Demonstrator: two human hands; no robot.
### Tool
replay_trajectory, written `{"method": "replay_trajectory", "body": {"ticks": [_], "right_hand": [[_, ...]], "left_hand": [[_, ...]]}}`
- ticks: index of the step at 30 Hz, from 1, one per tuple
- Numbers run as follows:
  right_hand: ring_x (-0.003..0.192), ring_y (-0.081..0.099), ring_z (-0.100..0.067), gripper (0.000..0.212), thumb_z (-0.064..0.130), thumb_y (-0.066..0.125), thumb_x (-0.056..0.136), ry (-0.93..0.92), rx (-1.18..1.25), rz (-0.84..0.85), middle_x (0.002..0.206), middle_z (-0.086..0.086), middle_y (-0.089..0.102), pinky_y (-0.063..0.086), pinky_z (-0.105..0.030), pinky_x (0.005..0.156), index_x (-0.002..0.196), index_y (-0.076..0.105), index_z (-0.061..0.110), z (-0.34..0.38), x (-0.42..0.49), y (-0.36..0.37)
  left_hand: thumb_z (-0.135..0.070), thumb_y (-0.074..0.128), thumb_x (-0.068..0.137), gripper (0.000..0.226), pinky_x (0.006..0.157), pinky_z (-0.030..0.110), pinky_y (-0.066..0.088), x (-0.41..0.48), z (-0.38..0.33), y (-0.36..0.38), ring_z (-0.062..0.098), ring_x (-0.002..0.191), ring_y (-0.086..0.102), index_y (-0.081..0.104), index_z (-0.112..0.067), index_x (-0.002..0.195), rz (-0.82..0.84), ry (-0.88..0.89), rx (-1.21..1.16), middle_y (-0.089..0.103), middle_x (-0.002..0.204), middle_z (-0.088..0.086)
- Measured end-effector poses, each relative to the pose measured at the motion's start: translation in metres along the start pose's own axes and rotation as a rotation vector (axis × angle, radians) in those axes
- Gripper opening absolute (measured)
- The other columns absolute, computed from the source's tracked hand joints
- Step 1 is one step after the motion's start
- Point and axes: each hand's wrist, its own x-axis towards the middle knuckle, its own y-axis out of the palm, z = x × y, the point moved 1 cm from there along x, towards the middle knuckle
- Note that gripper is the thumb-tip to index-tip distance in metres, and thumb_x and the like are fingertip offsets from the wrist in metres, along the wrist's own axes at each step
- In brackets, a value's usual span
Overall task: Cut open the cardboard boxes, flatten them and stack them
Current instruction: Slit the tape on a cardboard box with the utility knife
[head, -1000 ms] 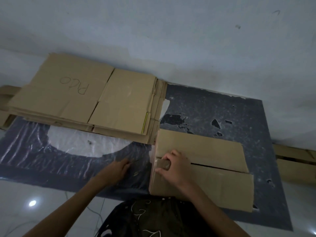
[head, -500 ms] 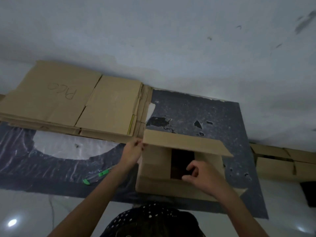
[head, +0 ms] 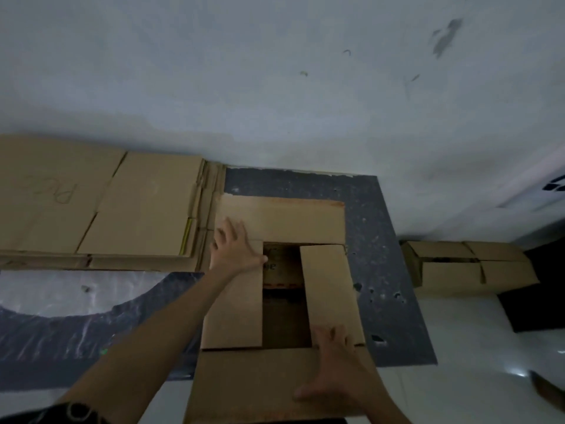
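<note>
Flat hands (head: 235, 249) press matte cardboard box (head: 281, 304) (rectangular flaps)

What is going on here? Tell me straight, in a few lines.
A person is working on a cardboard box that sits on a dark mat by the wall. Its top flaps are spread open and the dark inside shows between them; it is not yet flattened. The left hand lies flat on the left flap, and the right hand lies flat on the near flap. A stack of flattened boxes lies to the left, and more boxes wait at the right.
</note>
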Motion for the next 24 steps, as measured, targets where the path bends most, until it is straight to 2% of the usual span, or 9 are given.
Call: {"method": "replay_trajectory", "body": {"ticks": [3, 5, 8, 10, 11, 14, 18, 21, 24], "right_hand": [[0.146, -0.012, -0.034, 0.116, 0.059, 0.068, 0.078, 0.037, 0.108, -0.107, 0.159, -0.013, -0.019, 0.007, -0.047, 0.118, 0.152, -0.012, 0.020, 0.002, 0.015, -0.027], [0.146, -0.011, -0.036, 0.125, 0.064, 0.068, 0.075, 0.158, 0.172, -0.264, 0.157, -0.014, -0.021, 0.006, -0.053, 0.118, 0.150, -0.019, 0.016, 0.008, 0.033, -0.053], [0.145, -0.010, -0.041, 0.150, 0.070, 0.077, 0.056, 0.283, 0.295, -0.328, 0.154, -0.015, -0.030, 0.009, -0.065, 0.114, 0.139, -0.040, 0.027, 0.003, 0.077, -0.073], [0.144, 0.003, -0.043, 0.160, 0.070, 0.080, 0.047, 0.265, 0.311, -0.316, 0.155, -0.017, -0.024, 0.021, -0.066, 0.110, 0.114, -0.060, 0.035, -0.003, 0.097, -0.075], [0.143, 0.008, -0.044, 0.161, 0.071, 0.080, 0.046, 0.258, 0.302, -0.320, 0.156, -0.017, -0.020, 0.024, -0.066, 0.109, 0.115, -0.060, 0.033, -0.004, 0.099, -0.075], [0.143, 0.004, -0.047, 0.151, 0.076, 0.074, 0.054, 0.206, 0.203, -0.386, 0.156, -0.017, -0.023, 0.019, -0.069, 0.108, 0.143, -0.035, 0.020, 0.005, 0.087, -0.071], [0.143, 0.009, -0.042, 0.134, 0.055, 0.077, 0.064, 0.051, 0.418, -0.506, 0.157, -0.014, -0.012, 0.029, -0.057, 0.111, 0.149, -0.021, 0.019, -0.001, 0.085, -0.083], [0.145, 0.007, -0.034, 0.118, 0.034, 0.076, 0.074, -0.209, 0.636, -0.580, 0.159, -0.008, -0.002, 0.023, -0.051, 0.115, 0.152, -0.011, 0.018, -0.024, 0.081, -0.114], [0.137, 0.028, -0.028, 0.113, 0.033, 0.073, 0.058, -0.403, 0.769, -0.693, 0.147, -0.005, 0.023, 0.035, -0.049, 0.110, 0.148, 0.006, 0.022, -0.050, 0.069, -0.147]], "left_hand": [[-0.080, 0.053, 0.069, 0.131, 0.114, 0.057, -0.004, -0.014, -0.003, 0.025, 0.046, 0.140, -0.023, -0.033, -0.016, 0.144, -0.029, -0.117, 0.022, -0.042, 0.145, 0.024], [-0.076, 0.052, 0.072, 0.127, 0.114, 0.059, -0.006, -0.025, 0.000, 0.038, 0.047, 0.140, -0.023, -0.033, -0.015, 0.144, -0.030, -0.217, -0.077, -0.040, 0.146, 0.025], [-0.069, 0.058, 0.073, 0.122, 0.116, 0.055, 0.003, -0.034, 0.003, 0.040, 0.044, 0.143, -0.009, -0.021, -0.015, 0.148, -0.048, -0.323, -0.240, -0.018, 0.154, 0.024], [-0.066, 0.062, 0.069, 0.121, 0.114, 0.053, 0.013, -0.039, 0.004, 0.030, 0.042, 0.140, 0.008, -0.014, -0.017, 0.150, -0.111, -0.339, -0.310, 0.004, 0.152, 0.023], [-0.067, 0.060, 0.065, 0.121, 0.113, 0.052, 0.017, -0.041, 0.004, 0.024, 0.042, 0.138, 0.015, -0.012, -0.019, 0.151, -0.127, -0.336, -0.345, 0.012, 0.150, 0.023], [-0.065, 0.040, 0.059, 0.115, 0.111, 0.051, 0.019, -0.045, 0.003, 0.009, 0.042, 0.137, 0.020, -0.012, -0.023, 0.152, -0.142, -0.228, -0.403, 0.019, 0.150, 0.022], [-0.067, 0.030, 0.063, 0.106, 0.109, 0.051, 0.023, -0.052, -0.005, -0.010, 0.040, 0.134, 0.026, -0.013, -0.029, 0.152, -0.172, -0.013, -0.438, 0.023, 0.150, 0.019], [-0.066, 0.029, 0.061, 0.106, 0.103, 0.048, 0.032, -0.050, -0.006, -0.035, 0.033, 0.122, 0.035, -0.009, -0.031, 0.153, -0.288, 0.218, -0.535, 0.027, 0.146, 0.014], [-0.055, 0.037, 0.067, 0.100, 0.106, 0.035, 0.029, -0.050, -0.013, -0.055, 0.013, 0.129, 0.028, -0.003, -0.023, 0.153, -0.413, 0.494, -0.626, 0.020, 0.152, 0.002]]}}
